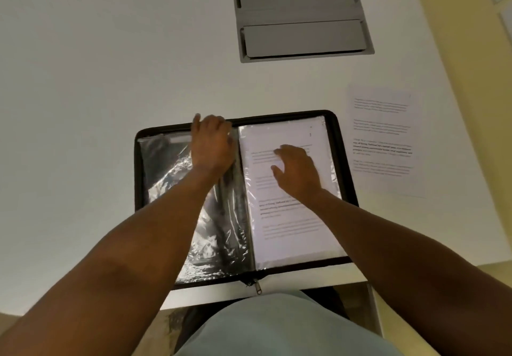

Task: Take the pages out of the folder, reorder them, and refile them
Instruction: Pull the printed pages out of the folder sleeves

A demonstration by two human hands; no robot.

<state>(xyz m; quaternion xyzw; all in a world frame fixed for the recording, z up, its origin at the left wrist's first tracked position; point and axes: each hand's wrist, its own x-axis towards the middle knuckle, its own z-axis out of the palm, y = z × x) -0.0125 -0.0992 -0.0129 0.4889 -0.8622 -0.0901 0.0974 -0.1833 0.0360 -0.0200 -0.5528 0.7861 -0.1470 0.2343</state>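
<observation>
White desk (110,78) carries a black zip folder (345,162) lying open at 6 o'clock, clear sleeves (194,234) on its left half, a printed page (293,234) sleeved on its right. Left hand (212,142) pinches the sleeve's top edge near the spine, grip clamped; right hand (297,168) rests on the page, fingers apart. A loose page (383,139) lies at 3 o'clock, a grey hatch (302,18) at 12.

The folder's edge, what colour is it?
Black, all around the folder's edge, seen in the head view.

left hand (212,142) fingers curled, right hand (297,168) spread flat
</observation>
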